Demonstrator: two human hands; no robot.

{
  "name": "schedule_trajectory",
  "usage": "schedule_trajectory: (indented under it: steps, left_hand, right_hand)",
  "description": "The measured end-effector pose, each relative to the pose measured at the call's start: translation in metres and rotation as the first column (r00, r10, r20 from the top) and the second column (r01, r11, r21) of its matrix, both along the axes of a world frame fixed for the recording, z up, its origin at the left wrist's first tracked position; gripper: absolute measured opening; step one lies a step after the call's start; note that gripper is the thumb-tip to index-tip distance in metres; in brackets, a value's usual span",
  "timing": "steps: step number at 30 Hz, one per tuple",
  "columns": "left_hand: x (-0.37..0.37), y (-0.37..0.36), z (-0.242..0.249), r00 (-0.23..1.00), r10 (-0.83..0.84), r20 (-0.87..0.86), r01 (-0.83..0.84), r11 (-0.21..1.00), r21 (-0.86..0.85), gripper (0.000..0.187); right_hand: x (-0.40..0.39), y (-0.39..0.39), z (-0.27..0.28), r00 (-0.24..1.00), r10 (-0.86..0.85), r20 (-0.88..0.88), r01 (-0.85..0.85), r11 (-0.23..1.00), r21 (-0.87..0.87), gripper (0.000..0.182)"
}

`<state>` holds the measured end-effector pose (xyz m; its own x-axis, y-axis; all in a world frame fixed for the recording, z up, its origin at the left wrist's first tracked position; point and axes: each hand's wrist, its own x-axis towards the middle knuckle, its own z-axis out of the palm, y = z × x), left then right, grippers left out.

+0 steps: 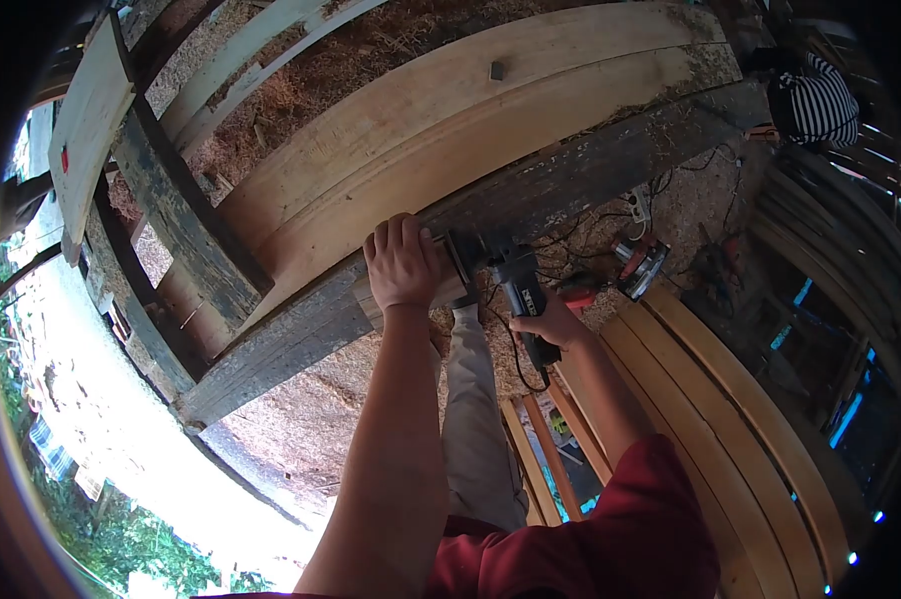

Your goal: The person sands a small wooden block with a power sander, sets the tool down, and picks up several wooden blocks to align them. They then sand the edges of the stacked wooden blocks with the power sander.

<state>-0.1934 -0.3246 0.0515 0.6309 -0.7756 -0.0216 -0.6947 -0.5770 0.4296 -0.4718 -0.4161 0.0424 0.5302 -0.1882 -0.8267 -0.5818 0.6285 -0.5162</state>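
Note:
My left hand (pixel 403 262) presses down on a small wooden piece (pixel 369 301) at the edge of the dark beam, fingers close together over it. Just right of it, my right hand (pixel 552 324) is wrapped round the body of a black power tool (pixel 520 285). The tool's head lies against the wood beside my left fingers, and its exact contact is hard to make out. A black cord hangs in a loop from the tool. Long pale boards (pixel 450 150) lie along the weathered dark beam (pixel 301 339).
A red and silver power tool (pixel 642 266) and a white power strip (pixel 638 208) lie right of my hands among cords and shavings. Long planks (pixel 710 439) stretch at lower right. A person in a striped top (pixel 820 105) is at the upper right. A small dark block (pixel 496 71) sits on the boards.

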Motion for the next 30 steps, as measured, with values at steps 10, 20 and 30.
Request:
schedule_trajectory:
  steps: [10,20,30]
  left_hand:
    - [0.000,0.001,0.000,1.000,-0.004,0.006,0.004,1.000,-0.001,0.022]
    - [0.000,0.000,0.001,1.000,0.005,0.016,-0.005,1.000,-0.004,0.020]
    - [0.000,-0.001,0.001,1.000,-0.002,0.019,0.002,1.000,-0.011,0.019]
  right_hand:
    - [0.006,-0.004,0.002,0.998,-0.042,0.040,0.042,0.999,0.004,0.049]
    - [0.003,-0.004,0.001,0.999,-0.015,0.033,0.015,1.000,-0.003,0.051]
    - [-0.015,0.009,0.001,1.000,0.018,0.001,-0.018,1.000,-0.023,0.048]
